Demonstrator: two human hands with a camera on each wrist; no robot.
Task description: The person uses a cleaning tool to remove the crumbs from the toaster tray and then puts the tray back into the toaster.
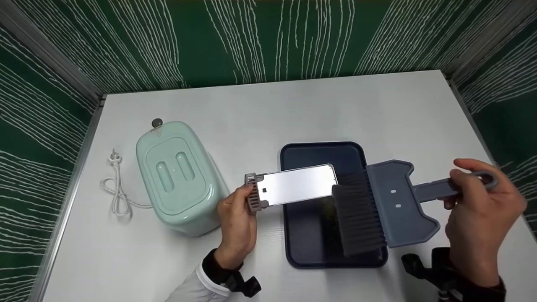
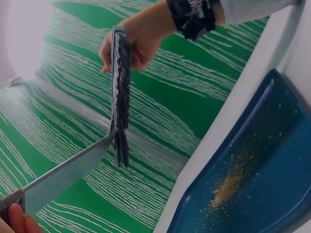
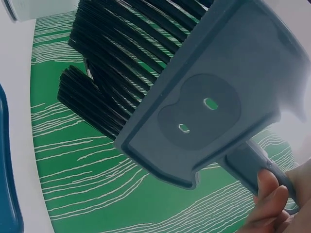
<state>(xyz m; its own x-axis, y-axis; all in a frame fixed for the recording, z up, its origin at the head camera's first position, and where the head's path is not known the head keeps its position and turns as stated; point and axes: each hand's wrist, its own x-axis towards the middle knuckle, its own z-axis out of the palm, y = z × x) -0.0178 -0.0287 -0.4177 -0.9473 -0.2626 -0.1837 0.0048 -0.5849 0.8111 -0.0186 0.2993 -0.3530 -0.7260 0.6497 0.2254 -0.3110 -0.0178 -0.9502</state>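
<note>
My left hand (image 1: 238, 222) pinches the grey slotted end of a shiny metal crumb tray (image 1: 297, 184), which is held level above a dark blue tray (image 1: 289, 251). In my right hand (image 1: 482, 209) is the handle of a grey-blue hand brush (image 1: 402, 201) with dark bristles (image 1: 358, 218). In the left wrist view the bristles (image 2: 120, 97) meet the far end of the crumb tray (image 2: 73, 174) and splay around it. Brown crumbs (image 2: 228, 187) lie scattered in the blue tray (image 2: 272, 208) below.
A mint-green toaster (image 1: 176, 176) with a lid over its top stands left of my left hand. Its white cord (image 1: 119, 197) and plug lie on the white table (image 1: 251, 117). Green walls (image 1: 268, 42) with white streaks enclose the back and sides.
</note>
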